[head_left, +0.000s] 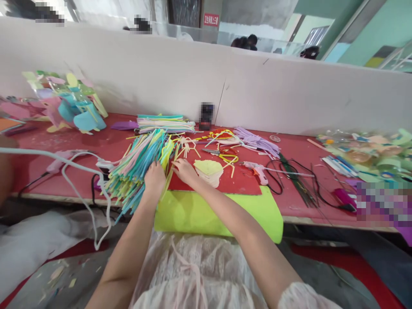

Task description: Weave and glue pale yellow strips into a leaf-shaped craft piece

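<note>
A big loose bundle of pipe cleaners (138, 161) in blue, yellow, pink and green lies fanned out at the table's front edge. My left hand (155, 178) presses on its right side, fingers curled around some of the stems. Just to the right, my right hand (185, 169) has its fingertips pinched at thin yellow pipe cleaners (168, 178). Near its wrist rests a leaf-shaped piece of yellow and cream pipe cleaners (208, 171) on a red board (238, 184). Scissors (222, 154) with orange and yellow handles lie behind that piece.
A pink glue gun (255, 169) with a black cord lies right of the board. Purple pipe cleaners (257, 140) lie behind it. A white cable (64, 165) loops at left. Foam-and-bottle crafts (77, 107) stand back left. A white partition (161, 73) borders the table.
</note>
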Motion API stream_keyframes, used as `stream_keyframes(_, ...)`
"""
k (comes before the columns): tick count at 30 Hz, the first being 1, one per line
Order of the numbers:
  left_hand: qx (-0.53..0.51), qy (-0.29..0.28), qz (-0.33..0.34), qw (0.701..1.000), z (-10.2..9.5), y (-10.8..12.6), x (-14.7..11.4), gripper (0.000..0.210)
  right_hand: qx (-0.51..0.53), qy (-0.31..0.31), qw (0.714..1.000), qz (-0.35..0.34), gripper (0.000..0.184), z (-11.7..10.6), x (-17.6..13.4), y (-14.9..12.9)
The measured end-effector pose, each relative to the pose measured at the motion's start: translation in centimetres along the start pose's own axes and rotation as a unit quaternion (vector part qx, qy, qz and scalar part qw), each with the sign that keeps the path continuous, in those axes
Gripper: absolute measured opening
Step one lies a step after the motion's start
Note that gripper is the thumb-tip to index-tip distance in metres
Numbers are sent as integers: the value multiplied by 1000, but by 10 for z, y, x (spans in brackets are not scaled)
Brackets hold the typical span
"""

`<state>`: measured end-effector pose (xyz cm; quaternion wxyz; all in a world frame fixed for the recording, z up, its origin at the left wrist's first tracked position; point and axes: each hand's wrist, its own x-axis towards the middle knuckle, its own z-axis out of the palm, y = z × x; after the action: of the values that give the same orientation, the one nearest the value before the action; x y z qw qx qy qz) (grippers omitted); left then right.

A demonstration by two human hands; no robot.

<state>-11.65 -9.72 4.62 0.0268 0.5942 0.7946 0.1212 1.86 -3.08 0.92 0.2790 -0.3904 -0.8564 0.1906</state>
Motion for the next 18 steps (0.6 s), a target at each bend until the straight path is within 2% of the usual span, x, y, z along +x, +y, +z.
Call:
stream_keyframes(5,8,-5,-5,1000,1,-1,19,37,-57,-3,998,-15,36,7,-4,-3)
stream_keyframes(11,3,-27,30,999,-5,-12,45,38,-91,-22,995,-26,48,13,-8,-6)
stream_keyframes(13,1,-25,44,999,-9,-14,41,45,-95,-30,994,-34,49,16,-8,-7)
stream_keyframes(16,1,-7,62,998,-14,-8,20,64,-93,-38,994,-38,45,20,-7,-7)
stream_keyframes(18,-1,13,77,997,-15,4,1,63,-85,-42,995,-40,41,21,-5,-5)
